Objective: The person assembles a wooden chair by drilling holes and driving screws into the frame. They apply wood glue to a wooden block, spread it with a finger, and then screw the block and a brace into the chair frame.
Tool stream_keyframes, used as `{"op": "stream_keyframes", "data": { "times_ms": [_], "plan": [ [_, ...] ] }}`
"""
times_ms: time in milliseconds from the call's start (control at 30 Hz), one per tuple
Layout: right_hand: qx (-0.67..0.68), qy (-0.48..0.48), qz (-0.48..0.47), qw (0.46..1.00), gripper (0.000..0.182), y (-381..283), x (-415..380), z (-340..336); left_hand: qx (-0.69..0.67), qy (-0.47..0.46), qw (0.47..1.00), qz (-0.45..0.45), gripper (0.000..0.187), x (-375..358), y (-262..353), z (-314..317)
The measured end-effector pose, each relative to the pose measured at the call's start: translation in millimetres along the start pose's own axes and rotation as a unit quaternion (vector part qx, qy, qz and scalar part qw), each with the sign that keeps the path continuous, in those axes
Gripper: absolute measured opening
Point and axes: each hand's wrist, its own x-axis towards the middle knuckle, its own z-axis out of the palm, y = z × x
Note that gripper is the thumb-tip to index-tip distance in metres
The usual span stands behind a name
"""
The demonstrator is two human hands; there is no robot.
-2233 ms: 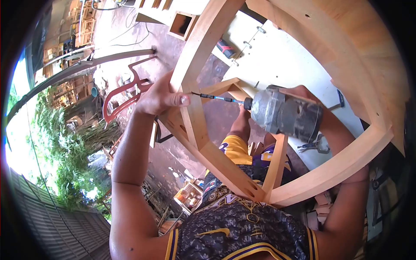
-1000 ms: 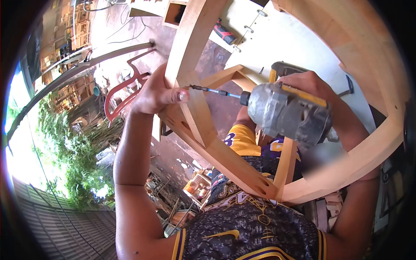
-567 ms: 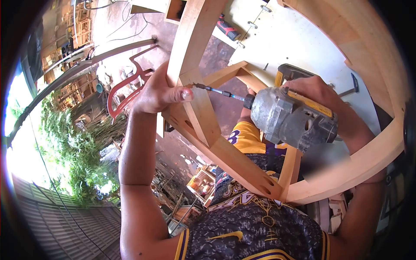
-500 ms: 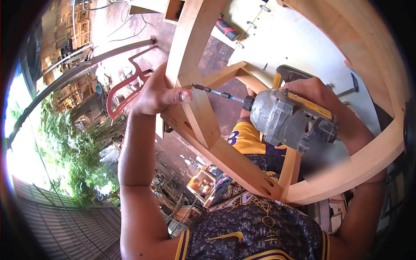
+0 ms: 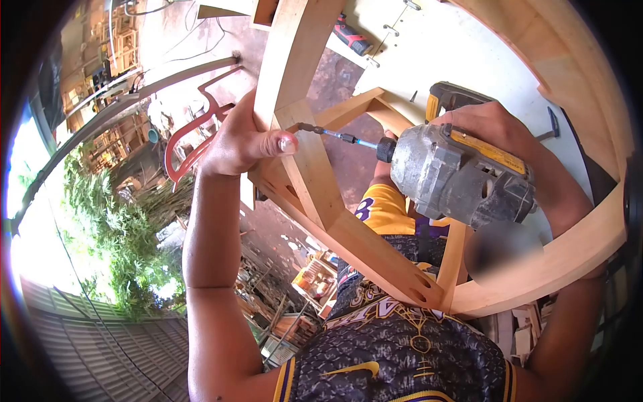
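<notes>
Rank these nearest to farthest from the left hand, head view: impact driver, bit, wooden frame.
1. Wooden frame: touching the left hand.
2. Bit: just right of that hand.
3. Impact driver: farther right, held in the right hand.

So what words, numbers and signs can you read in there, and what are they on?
"8", in purple, on the yellow shorts.
No words, just a yellow swoosh sign, on the dark shirt.
Can't be read for sure: the partly covered white letters on the shirt.
Too small and blurred: the lettering on the power tool.
</notes>
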Motion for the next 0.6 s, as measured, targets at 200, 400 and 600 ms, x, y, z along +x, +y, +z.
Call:
{"op": "stream_keyframes", "data": {
  "times_ms": [200,400,600],
  "plan": [
    [-0.068,0.027,-0.039,0.997,0.028,12.9,-5.6,5.2,0.009,0.001,1.0,0.008,0.119,-0.1,-1.5,-0.8],
    [-0.034,-0.015,-0.009,0.999,0.028,-3.3,9.5,-4.1,0.039,0.004,0.999,0.004,0.119,-0.8,-6.6,-7.7],
    [-0.009,0.0,-0.012,1.0,0.029,2.3,6.7,0.1,0.028,0.005,1.0,-0.011,0.119,-1.3,-2.9,-5.5]
  ]
}}
